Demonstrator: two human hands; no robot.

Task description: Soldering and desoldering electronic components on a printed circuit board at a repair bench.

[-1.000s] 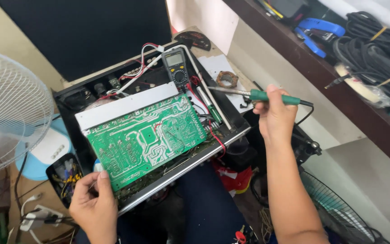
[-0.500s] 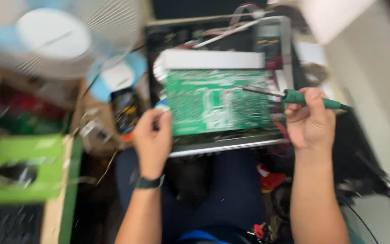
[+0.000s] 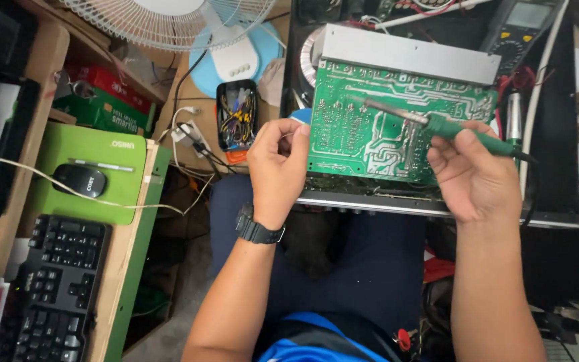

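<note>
A green circuit board (image 3: pixel 376 124) with a silver heat sink strip along its far edge lies solder side up in an open black metal chassis (image 3: pixel 437 204). My left hand (image 3: pixel 279 164) pinches the board's left edge; a black watch is on that wrist. My right hand (image 3: pixel 477 174) grips the green handle of a soldering iron (image 3: pixel 437 124), whose metal tip rests over the upper middle of the board. Its black cord trails off to the right.
A multimeter (image 3: pixel 524 23) sits at the chassis's far right. A white and blue fan (image 3: pixel 189 27) stands at the top left. A small box of parts (image 3: pixel 237 114) lies beside it. A desk at left carries a green pad with a mouse (image 3: pixel 80 179) and a black keyboard (image 3: pixel 51 288).
The view has swung left and steadied after a blur. The iron's tip has moved from beside the chassis to over the board. My left hand has shifted to the board's left edge.
</note>
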